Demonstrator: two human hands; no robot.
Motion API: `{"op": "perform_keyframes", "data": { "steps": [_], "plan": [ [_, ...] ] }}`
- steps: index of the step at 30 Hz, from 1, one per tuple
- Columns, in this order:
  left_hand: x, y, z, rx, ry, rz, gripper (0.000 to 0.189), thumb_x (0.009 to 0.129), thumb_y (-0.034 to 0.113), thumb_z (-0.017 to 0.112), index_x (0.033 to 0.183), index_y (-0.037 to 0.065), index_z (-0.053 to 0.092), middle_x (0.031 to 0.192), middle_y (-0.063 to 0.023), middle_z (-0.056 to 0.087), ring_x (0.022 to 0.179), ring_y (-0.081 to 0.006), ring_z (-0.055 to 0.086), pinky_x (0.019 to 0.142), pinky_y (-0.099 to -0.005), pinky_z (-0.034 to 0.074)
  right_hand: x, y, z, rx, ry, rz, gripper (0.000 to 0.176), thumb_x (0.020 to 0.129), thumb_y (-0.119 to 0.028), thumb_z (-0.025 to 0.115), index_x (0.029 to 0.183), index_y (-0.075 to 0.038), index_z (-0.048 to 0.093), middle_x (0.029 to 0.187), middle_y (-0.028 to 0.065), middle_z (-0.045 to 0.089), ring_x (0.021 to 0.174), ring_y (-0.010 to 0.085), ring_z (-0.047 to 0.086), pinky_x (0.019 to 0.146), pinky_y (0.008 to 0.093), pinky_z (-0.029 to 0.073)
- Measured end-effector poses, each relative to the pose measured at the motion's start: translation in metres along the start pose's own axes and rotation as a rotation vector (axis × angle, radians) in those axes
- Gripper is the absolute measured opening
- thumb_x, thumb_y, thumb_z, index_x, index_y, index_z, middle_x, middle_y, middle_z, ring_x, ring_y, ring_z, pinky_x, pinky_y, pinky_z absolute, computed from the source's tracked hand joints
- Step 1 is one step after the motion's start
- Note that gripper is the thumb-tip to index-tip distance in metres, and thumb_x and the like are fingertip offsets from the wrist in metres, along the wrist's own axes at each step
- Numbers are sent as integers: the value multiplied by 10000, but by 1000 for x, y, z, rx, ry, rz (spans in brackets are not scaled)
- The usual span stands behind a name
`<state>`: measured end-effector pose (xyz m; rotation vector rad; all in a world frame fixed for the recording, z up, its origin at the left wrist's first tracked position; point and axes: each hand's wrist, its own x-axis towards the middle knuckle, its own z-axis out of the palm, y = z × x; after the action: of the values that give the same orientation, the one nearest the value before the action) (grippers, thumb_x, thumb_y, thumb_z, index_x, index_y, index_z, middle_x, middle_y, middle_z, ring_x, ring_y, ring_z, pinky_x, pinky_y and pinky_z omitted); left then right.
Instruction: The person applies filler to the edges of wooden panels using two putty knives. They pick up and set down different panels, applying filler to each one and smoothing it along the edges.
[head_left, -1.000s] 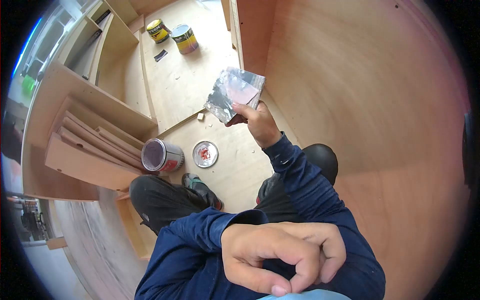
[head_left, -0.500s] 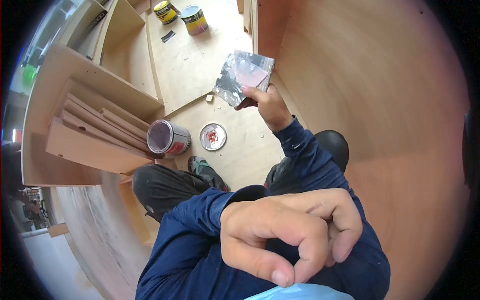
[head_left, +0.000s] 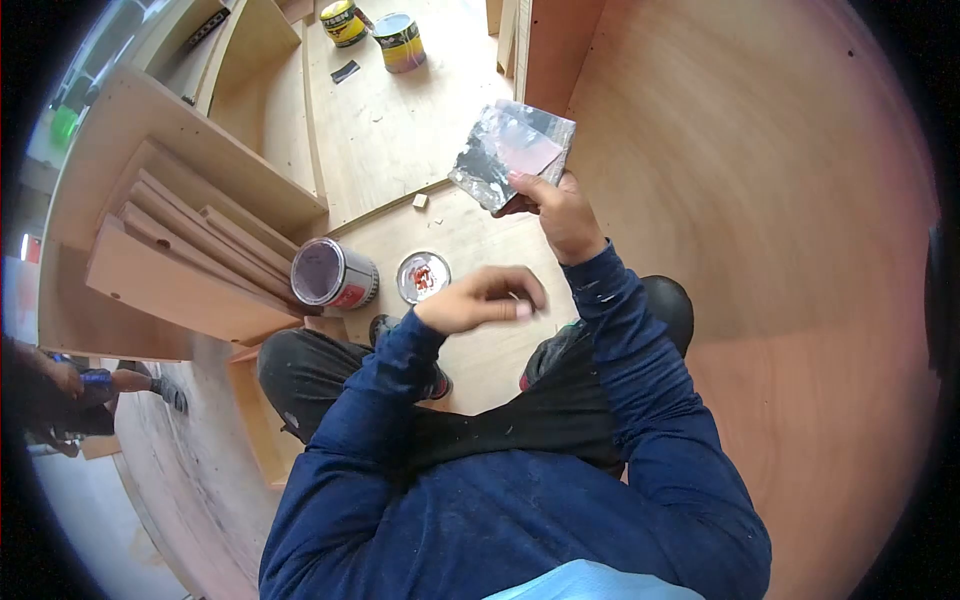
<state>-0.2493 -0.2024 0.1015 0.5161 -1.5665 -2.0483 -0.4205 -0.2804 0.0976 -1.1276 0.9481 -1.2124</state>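
Note:
My right hand (head_left: 572, 222) grips a flat, squarish filler board (head_left: 487, 165), its thumb on top. White and pinkish filler is smeared over the board's dark face, with a pale pink patch (head_left: 530, 150) near the thumb. My left hand (head_left: 475, 300) hovers above the floor, fingers curled and thumb drawn in toward them. It is slightly blurred, and anything between the fingertips is too small to make out. Just behind it lies a round lid (head_left: 423, 272) with red smears. To the left, an open tin (head_left: 335, 275) smeared with pale filler stands on the floor.
Two yellow-and-black tins (head_left: 400, 45) stand farther off, beside a small dark strip (head_left: 345, 72). Curved wooden panels (head_left: 190, 260) lean at the left by open cabinet frames. A large wooden panel (head_left: 760, 200) rises on the right. Another person's hand (head_left: 65, 378) shows at far left.
My left hand has moved away from close to the camera, out over the floor by the lid. The filler board in my right hand has shifted slightly right. Another person has come into view at far left.

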Motion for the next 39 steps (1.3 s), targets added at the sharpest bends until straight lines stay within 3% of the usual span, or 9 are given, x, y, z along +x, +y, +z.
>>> {"op": "perform_keyframes", "data": {
  "steps": [4, 7, 12, 14, 17, 19, 24, 30, 39],
  "plan": [
    [-18, -203, -108, 334, 902, -219, 262, 872, 183, 713, 1045, 1, 639, 922, -92, 681, 883, -145, 633, 774, -263, 496, -6, -10, 9, -30, 90, -55, 301, 926, -94, 561, 1193, 45, 561, 1037, 126, 679, 878, 215, 684, 798, 368, 580],
    [-53, -222, -144, 218, 1527, -346, 324, 852, 244, 713, 1057, 4, 640, 930, -167, 683, 889, -245, 655, 799, -324, 511, -13, -15, 8, -92, 140, 51, 309, 926, -97, 560, 1199, 49, 564, 1040, 125, 679, 882, 216, 682, 803, 360, 576],
    [-88, -212, -188, 615, 1922, -589, 511, 848, 410, 662, 1084, -41, 617, 1147, -279, 609, 1079, -392, 579, 964, -459, 442, -2, -27, -3, -601, 51, 63, 286, 915, -176, 597, 1043, 76, 637, 897, 152, 687, 851, 236, 682, 771, 364, 544],
    [-95, -208, -196, 439, 1957, -712, 537, 850, 421, 654, 1110, -46, 610, 1201, -286, 582, 1124, -398, 556, 992, -457, 426, -16, -68, 14, -1049, -189, 89, 316, 904, -238, 603, 932, 73, 655, 800, 265, 652, 808, 362, 669, 758, 438, 511],
    [-103, -238, -206, 181, 1973, -799, 632, 851, 454, 632, 1200, -70, 578, 1282, -305, 545, 1210, -419, 514, 1054, -461, 392, -25, -67, 17, -1264, -533, -122, 305, 892, -253, 593, 941, 40, 663, 852, 290, 645, 814, 441, 630, 747, 484, 493],
    [-107, -263, -209, 219, 2018, -764, 669, 852, 460, 626, 1202, -107, 576, 1295, -319, 544, 1230, -427, 516, 1064, -457, 394, -9, -41, 16, -1248, -697, 44, 272, 869, -238, 577, 918, 17, 659, 819, 264, 656, 815, 445, 630, 758, 510, 496],
    [-116, -303, -224, 162, 1927, -761, 746, 858, 472, 626, 1232, -167, 536, 1340, -332, 519, 1250, -413, 520, 1074, -410, 394, -7, -1, 19, -1365, -781, -34, 239, 853, -218, 558, 908, -12, 665, 824, 237, 672, 823, 427, 647, 759, 506, 510],
    [-114, -300, -217, -388, 1701, -533, 833, 892, 623, 525, 1500, 88, 330, 1557, -160, 314, 1370, -407, 353, 984, -648, 364, -2, -8, 5, -1372, -794, 81, 240, 837, -181, 535, 936, -23, 687, 873, 240, 681, 868, 416, 653, 795, 500, 507],
    [-124, -336, -231, -591, 1649, -646, 903, 850, 737, 493, 1541, 208, 252, 1576, -138, 256, 1355, -433, 349, 1028, -631, 344, 16, -3, -28, -1352, -633, 154, 256, 822, -210, 566, 904, 6, 679, 872, 264, 661, 859, 429, 638, 800, 497, 499]
  ]
}}
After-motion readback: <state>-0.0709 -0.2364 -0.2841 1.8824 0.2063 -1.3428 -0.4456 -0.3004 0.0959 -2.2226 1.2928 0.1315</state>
